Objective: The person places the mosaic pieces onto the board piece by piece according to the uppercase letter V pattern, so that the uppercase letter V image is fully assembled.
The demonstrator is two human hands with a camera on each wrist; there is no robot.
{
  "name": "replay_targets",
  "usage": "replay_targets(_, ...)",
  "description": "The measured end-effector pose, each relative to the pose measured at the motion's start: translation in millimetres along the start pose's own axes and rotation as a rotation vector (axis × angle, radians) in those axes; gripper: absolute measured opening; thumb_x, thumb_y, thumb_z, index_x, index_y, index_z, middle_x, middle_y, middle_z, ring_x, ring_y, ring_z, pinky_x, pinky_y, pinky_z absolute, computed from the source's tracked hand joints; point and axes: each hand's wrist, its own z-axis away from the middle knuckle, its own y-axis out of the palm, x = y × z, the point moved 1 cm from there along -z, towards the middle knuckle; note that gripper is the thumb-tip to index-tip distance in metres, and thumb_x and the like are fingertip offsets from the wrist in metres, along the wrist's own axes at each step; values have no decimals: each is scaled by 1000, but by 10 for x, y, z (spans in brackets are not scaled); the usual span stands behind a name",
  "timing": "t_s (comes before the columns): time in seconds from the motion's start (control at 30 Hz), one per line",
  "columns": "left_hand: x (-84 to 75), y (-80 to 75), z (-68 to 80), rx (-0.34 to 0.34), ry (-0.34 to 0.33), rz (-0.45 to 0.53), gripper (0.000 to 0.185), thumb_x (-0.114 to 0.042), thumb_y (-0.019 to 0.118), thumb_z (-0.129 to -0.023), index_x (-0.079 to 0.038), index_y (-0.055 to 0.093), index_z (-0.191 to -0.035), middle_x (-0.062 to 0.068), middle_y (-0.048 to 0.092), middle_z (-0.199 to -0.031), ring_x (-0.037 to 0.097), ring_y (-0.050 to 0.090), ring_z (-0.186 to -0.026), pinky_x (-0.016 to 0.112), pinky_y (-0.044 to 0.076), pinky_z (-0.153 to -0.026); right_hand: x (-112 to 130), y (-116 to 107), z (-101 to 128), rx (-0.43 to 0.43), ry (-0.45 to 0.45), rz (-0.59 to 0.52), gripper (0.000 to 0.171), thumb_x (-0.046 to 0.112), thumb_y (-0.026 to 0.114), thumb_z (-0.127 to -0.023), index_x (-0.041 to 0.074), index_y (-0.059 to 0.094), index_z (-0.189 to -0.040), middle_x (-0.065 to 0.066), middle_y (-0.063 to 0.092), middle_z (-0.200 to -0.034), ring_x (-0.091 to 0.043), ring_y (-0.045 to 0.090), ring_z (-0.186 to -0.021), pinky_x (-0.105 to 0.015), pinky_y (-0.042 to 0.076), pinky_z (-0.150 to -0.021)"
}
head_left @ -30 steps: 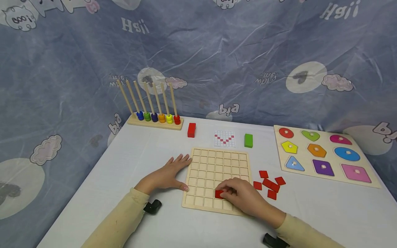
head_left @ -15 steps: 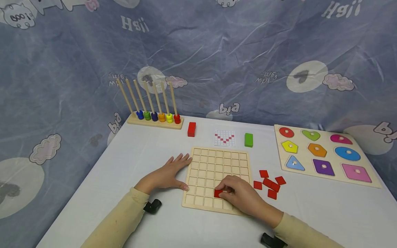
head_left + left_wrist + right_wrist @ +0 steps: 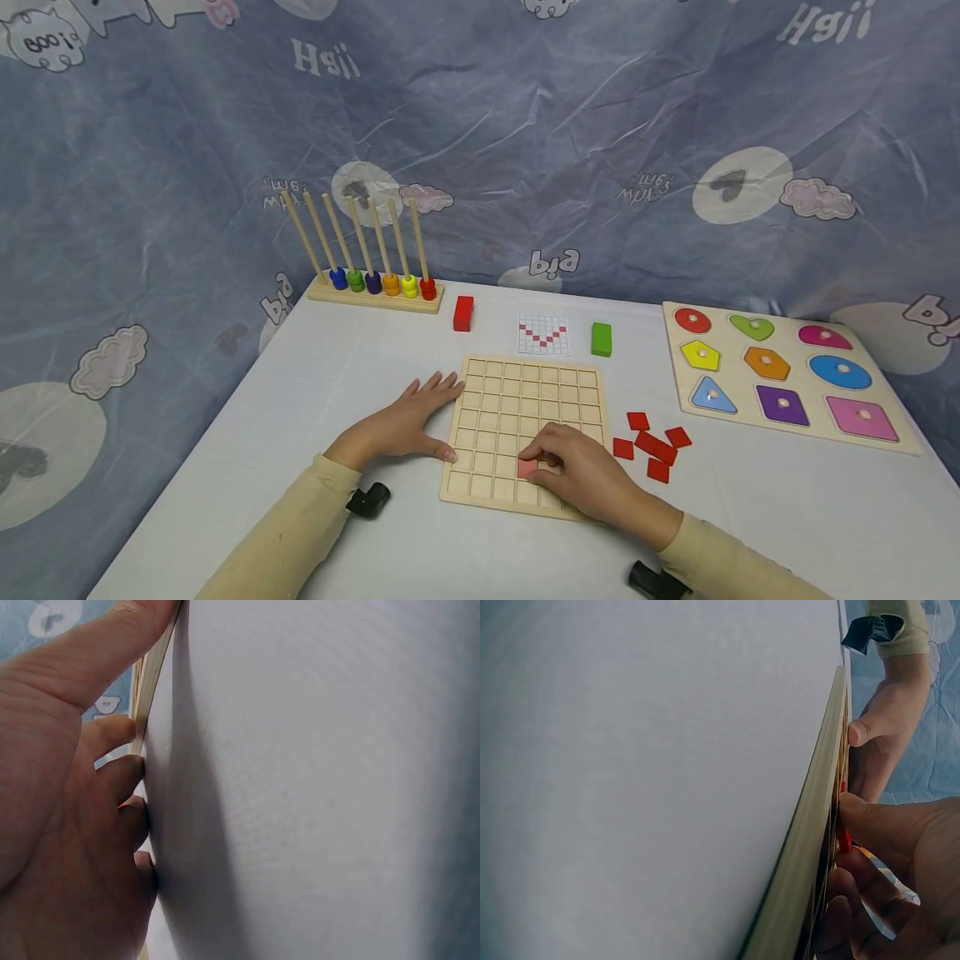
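The right hand point(image 3: 581, 475) lies over the near edge of the wooden grid board point(image 3: 525, 392), fingers curled, with thumb and fingertips pinching a red square tile point(image 3: 527, 468) that sits at a cell in the second row from the near edge, about mid-width. In the right wrist view the tile point(image 3: 844, 838) shows as a thin red edge directly under the thumb, against the board face; whether it is fully seated in the cell cannot be told. The tile lies at the fingertips, on their left side, and being square has no long axis; its edges run parallel to the grid lines. The left hand point(image 3: 405, 421) rests flat on the white table point(image 3: 315, 400), fingers straight and slightly spread, thumb tip and fingertips touching the left edge of the board; the left wrist view confirms fingers point(image 3: 112, 735) against the board edge. The right hand is the one on the tile; the left is well apart from it. Just right of the board lies a loose cluster of red tiles point(image 3: 651, 443). Beyond the board sit a pattern card point(image 3: 543, 334), flanked by a red block point(image 3: 463, 313) and a green block point(image 3: 601, 339). A peg rack with coloured rings point(image 3: 372, 287) stands far left, a shape puzzle board point(image 3: 780, 371) far right.
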Motion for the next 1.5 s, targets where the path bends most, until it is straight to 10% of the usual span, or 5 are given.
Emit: replay_targets(1.5, 4, 15, -5, -10, -12, 3, 112, -50, 87, -76, -16, 25, -163, 4, 13, -170, 25, 0, -157, 50, -2, -126, 22, -42, 7, 56, 5, 17, 28, 20, 81, -87, 24, 75, -114, 15, 60, -101, -7, 53, -87, -24, 51, -75)
